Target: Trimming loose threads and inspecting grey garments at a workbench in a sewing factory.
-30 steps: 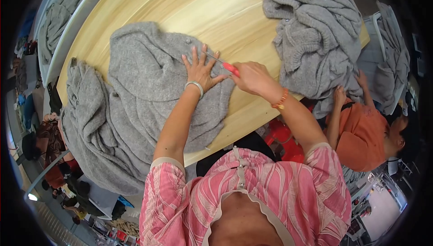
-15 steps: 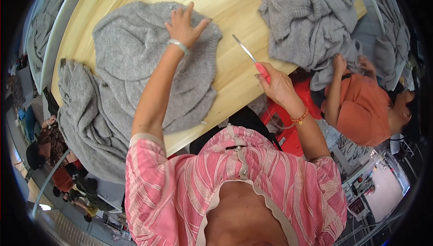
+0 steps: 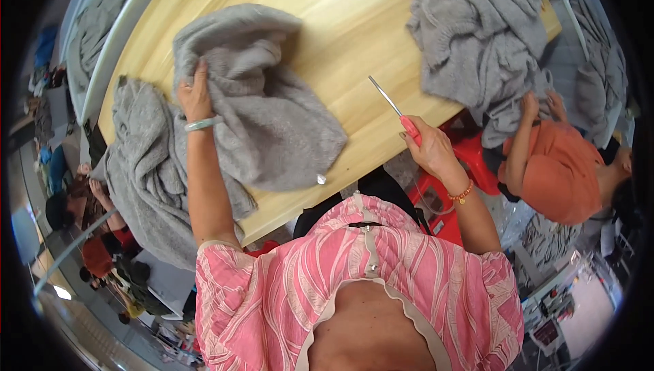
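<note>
A gray knit garment (image 3: 279,136) lies bunched on the near left part of a pale wooden bench (image 3: 354,20), its upper end raised in blurred folds that hide how it is made, a small white tag (image 3: 321,179) at its lower edge. The person's left hand (image 3: 196,101), below a pale bangle (image 3: 203,124), has its grip closed on the garment's left side, fingertips lost in the cloth. The right hand (image 3: 433,151) keeps its grip wrapped around the red handle of a slim metal tool (image 3: 386,96), its bare shaft pointing up and left, well apart from the garment; the tip is too small to make out. Just left, a second gray knit (image 3: 146,156) hangs over the bench's edge, partly hidden by the forearm. Across the bench, a gray heap (image 3: 477,47) is cut off by the upper frame; a co-worker in orange (image 3: 555,173) has both hands at its edge. Red plastic furniture (image 3: 477,158) shows partly below. A pale bin (image 3: 122,30) at upper left is cropped, and the distant room blurs into the dark rim.
</note>
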{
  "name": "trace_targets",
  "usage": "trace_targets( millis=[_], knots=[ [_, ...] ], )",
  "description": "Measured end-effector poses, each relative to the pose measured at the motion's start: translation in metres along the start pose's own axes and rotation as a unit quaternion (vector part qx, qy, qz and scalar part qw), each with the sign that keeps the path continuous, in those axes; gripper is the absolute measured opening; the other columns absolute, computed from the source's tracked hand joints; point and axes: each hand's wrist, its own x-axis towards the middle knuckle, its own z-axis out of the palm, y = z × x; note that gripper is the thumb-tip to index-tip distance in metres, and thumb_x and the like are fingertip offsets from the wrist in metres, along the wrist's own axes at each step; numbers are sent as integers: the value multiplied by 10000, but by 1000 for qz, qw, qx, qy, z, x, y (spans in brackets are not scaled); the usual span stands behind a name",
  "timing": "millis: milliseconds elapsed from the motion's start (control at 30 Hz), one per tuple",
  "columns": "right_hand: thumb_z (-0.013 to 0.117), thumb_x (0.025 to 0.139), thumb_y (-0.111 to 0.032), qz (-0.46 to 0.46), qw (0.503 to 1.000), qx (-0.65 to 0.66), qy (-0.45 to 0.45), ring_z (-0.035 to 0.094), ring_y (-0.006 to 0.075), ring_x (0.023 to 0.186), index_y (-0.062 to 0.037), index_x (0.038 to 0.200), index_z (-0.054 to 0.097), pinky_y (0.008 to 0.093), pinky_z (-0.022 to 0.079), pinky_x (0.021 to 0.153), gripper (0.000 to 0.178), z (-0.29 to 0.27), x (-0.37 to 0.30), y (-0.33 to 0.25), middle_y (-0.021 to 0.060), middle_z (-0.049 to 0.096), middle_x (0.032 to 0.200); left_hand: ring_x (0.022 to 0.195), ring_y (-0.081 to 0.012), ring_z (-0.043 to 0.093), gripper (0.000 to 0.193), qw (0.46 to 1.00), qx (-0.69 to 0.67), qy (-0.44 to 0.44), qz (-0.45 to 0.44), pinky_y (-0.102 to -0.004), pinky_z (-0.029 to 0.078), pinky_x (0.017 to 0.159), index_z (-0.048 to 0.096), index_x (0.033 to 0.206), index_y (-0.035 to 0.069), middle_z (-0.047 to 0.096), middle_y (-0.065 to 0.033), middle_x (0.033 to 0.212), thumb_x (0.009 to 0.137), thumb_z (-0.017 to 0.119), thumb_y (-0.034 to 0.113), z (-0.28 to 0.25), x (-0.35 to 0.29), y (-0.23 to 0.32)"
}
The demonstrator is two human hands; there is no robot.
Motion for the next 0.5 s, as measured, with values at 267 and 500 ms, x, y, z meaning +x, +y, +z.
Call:
trace_targets(
  millis=[267, 500],
  knots=[
    [580, 842, -223, -44, 998, -17, -46, 574, 421, 822, -83, 1132, 511, 461, 464, 697, 329, 17, 7, -32, 231, 607, 861, 1027, -360, 508, 379, 834, 497, 151, 188, -420, 410, 865, 567, 1097, 31, 556, -191, 1095, 758, 666, 169, -141, -36, -91],
    [571, 844, -238, -48, 997, 64, -18, 602, 351, 874, -80, 1082, 574, 410, 482, 738, 286, 59, 46, -58, 179, 628, 957, 1036, -304, 513, 336, 820, 440, -140, 338, -408, 378, 903, 573, 1107, 77, 579, -131, 1086, 798, 637, 195, -32, -31, -62]
  ],
)
